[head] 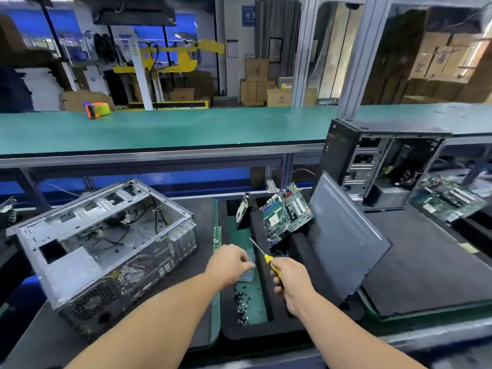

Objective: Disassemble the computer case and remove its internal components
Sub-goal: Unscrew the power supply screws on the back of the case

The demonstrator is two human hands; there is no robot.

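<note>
An opened grey computer case (106, 243) lies on its side at the left, with loose black cables inside and no board. A green motherboard (286, 213) leans in the black foam tray (292, 328) at the centre. My right hand (291, 282) grips a yellow-handled screwdriver (262, 255), its shaft pointing up and left. My left hand (230, 265) hovers over the tray's green slot, fingers curled toward a pale blurred item; whether it holds anything is unclear. Several small dark screws (242, 304) lie in that slot below my hands.
A dark side panel (343, 241) leans against the tray's right side. A second black tower case (372, 161) stands open at the right, another motherboard (450, 198) beside it. A black drive (243, 210) stands in the tray. An orange tape dispenser (97, 110) sits on the green shelf.
</note>
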